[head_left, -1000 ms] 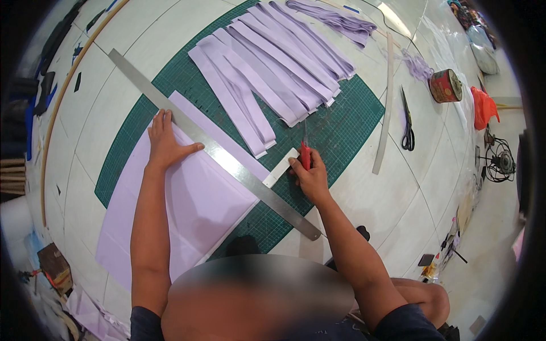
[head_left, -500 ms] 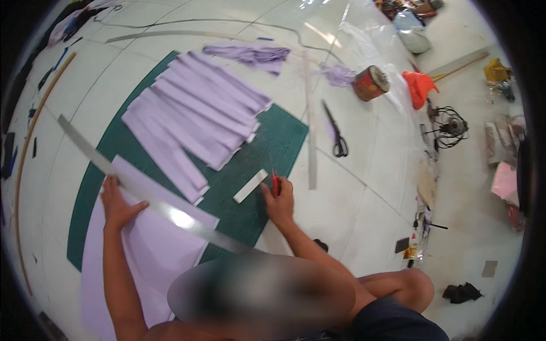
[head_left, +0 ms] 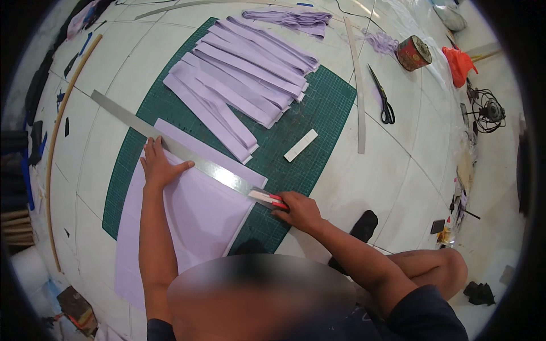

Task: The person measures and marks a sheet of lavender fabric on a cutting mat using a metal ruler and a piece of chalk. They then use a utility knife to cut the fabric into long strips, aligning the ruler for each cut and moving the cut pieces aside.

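A long steel ruler (head_left: 219, 174) lies slantwise across a lilac fabric sheet (head_left: 205, 219) on the green cutting mat (head_left: 327, 99). My left hand (head_left: 162, 166) presses flat on the fabric and against the ruler, fingers spread. In my right hand (head_left: 301, 211) is a red cutter knife (head_left: 277, 200), held at the ruler's near right end, by the fabric's edge. A pale piece beside the knife is hard to make out, and its blade tip cannot be seen clearly. Cut lilac fabric strips (head_left: 244, 74) lie fanned out on the mat beyond the ruler.
A small white block (head_left: 300, 145) rests on the mat. To the right are black scissors (head_left: 382, 96), another flat ruler (head_left: 357, 96), a red tin (head_left: 413, 53) and a small fan (head_left: 489, 111). Bundled lilac fabric (head_left: 290, 21) lies far off; a wooden pole (head_left: 57, 153) lies left.
My right hand has moved from beside the white block down to the ruler's near right end, bringing the knife along. My left hand stays on the fabric and ruler. The whole view has shifted.
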The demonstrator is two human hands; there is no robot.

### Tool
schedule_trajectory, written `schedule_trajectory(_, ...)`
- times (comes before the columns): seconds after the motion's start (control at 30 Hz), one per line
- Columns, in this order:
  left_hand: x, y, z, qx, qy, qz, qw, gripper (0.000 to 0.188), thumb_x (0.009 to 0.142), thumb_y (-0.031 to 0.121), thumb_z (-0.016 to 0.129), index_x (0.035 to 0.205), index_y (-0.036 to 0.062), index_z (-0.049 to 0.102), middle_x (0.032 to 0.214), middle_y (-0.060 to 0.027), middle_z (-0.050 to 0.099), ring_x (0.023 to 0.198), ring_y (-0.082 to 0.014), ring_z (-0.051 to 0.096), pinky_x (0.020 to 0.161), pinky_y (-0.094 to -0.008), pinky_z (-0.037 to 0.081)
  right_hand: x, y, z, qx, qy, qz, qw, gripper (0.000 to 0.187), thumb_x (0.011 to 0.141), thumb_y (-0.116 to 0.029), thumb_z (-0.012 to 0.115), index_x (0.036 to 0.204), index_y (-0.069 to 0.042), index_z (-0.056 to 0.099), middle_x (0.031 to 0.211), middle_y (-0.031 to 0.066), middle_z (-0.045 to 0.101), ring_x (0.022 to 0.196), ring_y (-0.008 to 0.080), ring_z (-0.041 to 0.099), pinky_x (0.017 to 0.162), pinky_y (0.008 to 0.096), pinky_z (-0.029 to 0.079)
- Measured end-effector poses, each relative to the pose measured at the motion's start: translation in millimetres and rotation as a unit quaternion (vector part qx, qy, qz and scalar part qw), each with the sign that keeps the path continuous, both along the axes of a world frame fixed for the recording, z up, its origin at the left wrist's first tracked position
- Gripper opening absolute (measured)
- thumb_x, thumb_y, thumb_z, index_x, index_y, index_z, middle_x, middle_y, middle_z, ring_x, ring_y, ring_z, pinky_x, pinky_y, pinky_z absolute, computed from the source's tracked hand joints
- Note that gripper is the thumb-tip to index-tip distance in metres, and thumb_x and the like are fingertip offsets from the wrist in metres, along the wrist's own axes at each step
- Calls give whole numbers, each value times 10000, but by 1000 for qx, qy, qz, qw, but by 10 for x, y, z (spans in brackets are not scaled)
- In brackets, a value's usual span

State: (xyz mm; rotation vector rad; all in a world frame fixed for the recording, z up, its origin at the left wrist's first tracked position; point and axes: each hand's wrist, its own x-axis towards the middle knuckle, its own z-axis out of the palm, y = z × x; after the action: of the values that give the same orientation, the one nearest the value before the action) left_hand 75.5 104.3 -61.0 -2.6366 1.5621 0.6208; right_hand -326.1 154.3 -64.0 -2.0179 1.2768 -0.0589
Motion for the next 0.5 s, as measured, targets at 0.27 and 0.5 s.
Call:
schedule_trajectory(0.27,29,49,-33,-25,9,3,1000,1321,546,631,881,1553,72,232,1620,-195,186,1526,-364,90,1206,-596,113,34,22,59,-70,-36,17,997,429,760,-286,812,1123,-123,650,947,74,593,892,271,637,705,395,543)
schedule_trajectory(0.5,36,33,-70,-15,2,0,1000,1338,533,661,874,1549,67,238,1618,-200,180,1527,-355,89,1206,-589,114,0,23,-28,-90,-53,23,994,436,758,-262,813,1136,-107,659,953,70,592,889,263,633,702,389,546)
